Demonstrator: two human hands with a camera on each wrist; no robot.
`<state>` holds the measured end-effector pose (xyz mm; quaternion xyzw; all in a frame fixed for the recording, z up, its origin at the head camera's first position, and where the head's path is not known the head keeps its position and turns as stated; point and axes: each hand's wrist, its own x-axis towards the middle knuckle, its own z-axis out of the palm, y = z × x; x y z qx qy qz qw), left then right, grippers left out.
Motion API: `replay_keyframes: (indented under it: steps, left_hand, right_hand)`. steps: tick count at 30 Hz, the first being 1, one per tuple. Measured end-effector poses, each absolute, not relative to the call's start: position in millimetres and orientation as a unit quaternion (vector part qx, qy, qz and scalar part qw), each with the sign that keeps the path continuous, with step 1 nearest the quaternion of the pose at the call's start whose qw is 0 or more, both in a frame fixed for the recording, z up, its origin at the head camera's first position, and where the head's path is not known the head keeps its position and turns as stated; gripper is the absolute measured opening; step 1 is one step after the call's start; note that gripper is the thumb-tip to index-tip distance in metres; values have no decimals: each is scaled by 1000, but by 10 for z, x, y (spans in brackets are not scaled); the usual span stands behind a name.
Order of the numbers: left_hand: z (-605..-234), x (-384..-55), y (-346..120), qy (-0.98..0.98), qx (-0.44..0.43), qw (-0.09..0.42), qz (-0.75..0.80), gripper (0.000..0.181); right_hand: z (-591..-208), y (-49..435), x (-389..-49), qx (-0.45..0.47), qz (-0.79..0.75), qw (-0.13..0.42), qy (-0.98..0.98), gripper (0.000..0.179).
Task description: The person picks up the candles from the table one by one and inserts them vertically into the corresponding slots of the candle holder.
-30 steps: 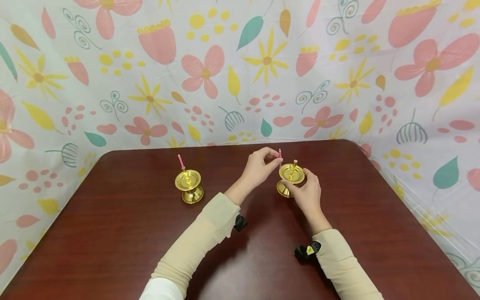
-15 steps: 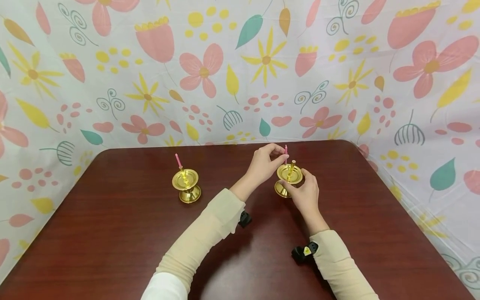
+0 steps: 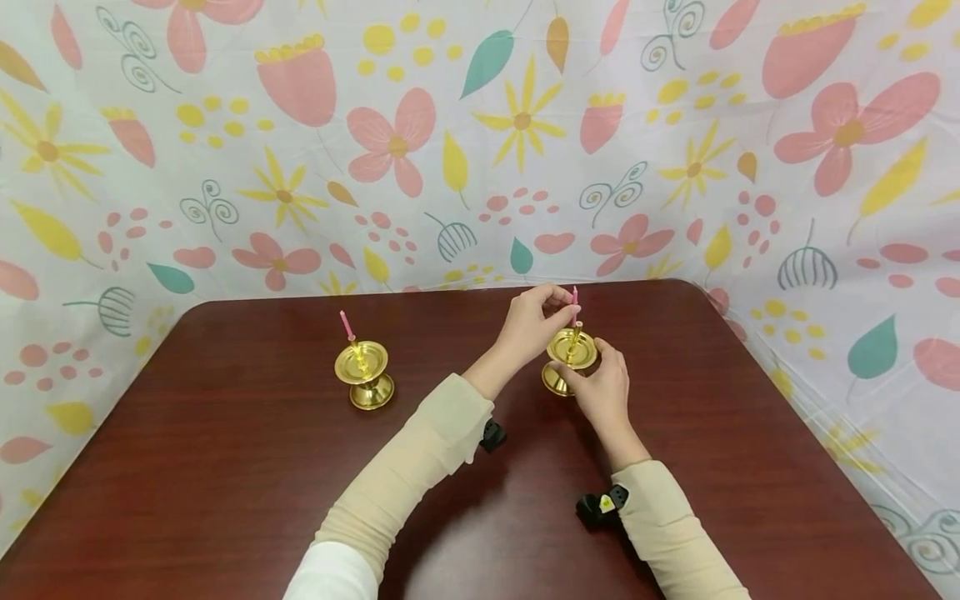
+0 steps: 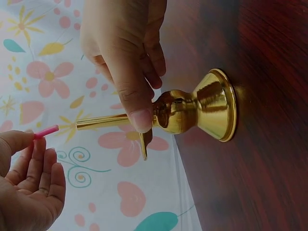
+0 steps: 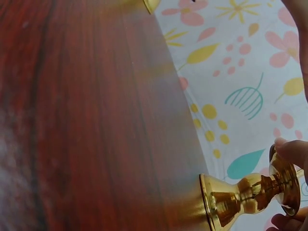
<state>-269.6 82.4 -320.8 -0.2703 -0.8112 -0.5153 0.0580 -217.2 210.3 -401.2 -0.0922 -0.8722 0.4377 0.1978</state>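
Note:
Between thumb and fingers, my left hand pinches a thin pink candle over the right-hand brass candlestick. In the left wrist view, the candle's lower end points at the mouth of the candlestick's slim tube, with a small gap between them. My right hand grips the rim of that candlestick's dish, thumb on the near side and fingers at the far right. The candlestick stands upright, its flared base on the table. A second brass candlestick stands to the left, a pink candle upright in its tube, leaning slightly.
The dark reddish wooden table reaches back to a white cloth printed with flowers and leaves. Both forearms, in beige sleeves with black wrist cameras, reach across the table from the front.
My left hand has moved the pink candle rightward, from beside the dish to close over the tube. The right hand keeps its hold. The whole head view has shifted slightly.

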Motion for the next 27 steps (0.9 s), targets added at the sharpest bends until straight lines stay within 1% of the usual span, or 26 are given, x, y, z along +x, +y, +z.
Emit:
replay_keyframes:
  steps: [14, 22, 27]
  left_hand:
    - [-3249, -2765, 882, -818, -281, 77, -497, 15]
    - [-3257, -2774, 921, -811, -290, 60, -504, 13]
    - [-3260, -2780, 941, -808, -292, 59, -508, 13]
  right_hand:
    - [-4032, 2069, -2157, -90, 439, 199, -872, 78]
    - [-4017, 2096, -2155, -93, 434, 194, -875, 80]
    - [-4016, 2114, -2152, -90, 434, 198, -874, 79]
